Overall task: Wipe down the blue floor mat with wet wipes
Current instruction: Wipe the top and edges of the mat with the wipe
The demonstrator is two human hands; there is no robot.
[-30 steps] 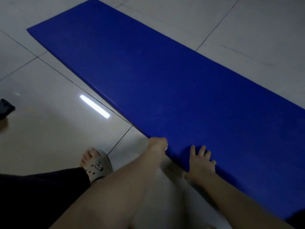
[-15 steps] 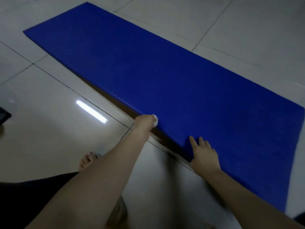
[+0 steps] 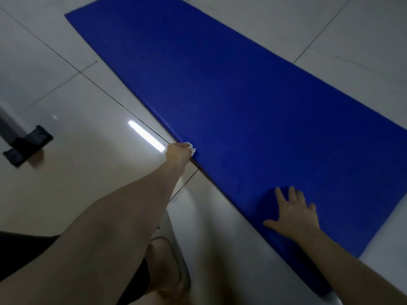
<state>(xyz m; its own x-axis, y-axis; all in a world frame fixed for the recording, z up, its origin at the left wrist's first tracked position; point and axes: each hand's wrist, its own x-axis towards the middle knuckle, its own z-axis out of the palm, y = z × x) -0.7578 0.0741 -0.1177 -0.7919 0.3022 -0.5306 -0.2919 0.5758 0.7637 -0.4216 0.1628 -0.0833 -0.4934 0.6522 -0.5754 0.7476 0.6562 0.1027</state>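
The left hand (image 3: 177, 154) clenches what looks like a wipe (image 3: 192, 149) at the near long edge of the mat (image 3: 242, 106), while the right hand (image 3: 293, 214) presses flat there, fingers spread.

Pale glossy floor tiles (image 3: 66, 194) with dark grout lines. At nine o'clock, a black bracket foot (image 3: 27, 145) under a grey post (image 3: 8, 126) — a strip-light reflection (image 3: 146, 136) glints nearby. At six o'clock, a pale sandal (image 3: 181, 267).

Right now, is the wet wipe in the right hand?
No, the right hand lies flat with spread fingers on the blue mat, while the left hand grips the white wipe at the mat's edge.
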